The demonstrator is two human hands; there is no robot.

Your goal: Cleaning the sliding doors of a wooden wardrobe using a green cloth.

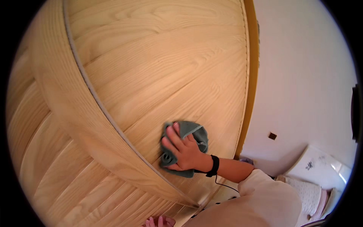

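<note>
A dark grey-green cloth [202, 136] is bunched against a light wooden panel [159, 68]. My right hand [185, 153] presses on it, fingers bent over the folds and the thumb at its lower side. A black band [214, 165] circles my right wrist, and a thin dark cord hangs from it. At the bottom edge, only part of my left hand [160, 221] shows, near the lower wooden slats. Its fingers are slightly apart, with nothing visible in them.
A raised wooden rail [87, 109] with a grey edge strip curves along the panel's left. Slatted wood [56, 151] lies beyond it. On the right is a white wall [298, 75] with a small dark square [272, 136]. Bedding [308, 198] and a white board [319, 166] are at lower right.
</note>
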